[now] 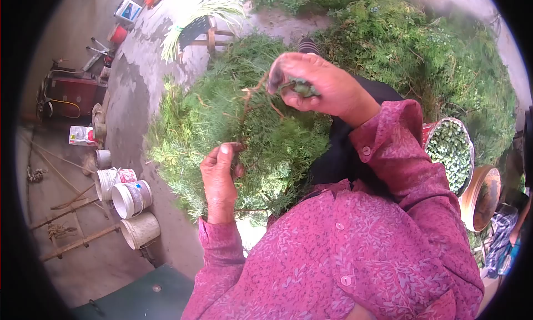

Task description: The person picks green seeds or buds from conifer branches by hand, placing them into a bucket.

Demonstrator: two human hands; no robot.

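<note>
My left hand (pixel 221 175) is closed on the brown stem of a leafy conifer branch (pixel 277 148), thumb on top. Above and to the right, my right hand (pixel 319 84) curls round a small cluster of green seed cones (pixel 302 88) that shows in the palm. Its thumb and fingertips are right by the bare upper twigs of the branch. Feathery green foliage lies under both hands. Beside my right sleeve stands a bucket of picked green cones (pixel 448 153).
A large heap of cut conifer branches (pixel 411 48) spreads across the upper right. Several white buckets (pixel 132 199) stand at the left near a wooden ladder (pixel 75 231). A low chair (pixel 208 39) with pale stalks is at the top. An orange-brown bucket (pixel 480 200) stands at the right.
</note>
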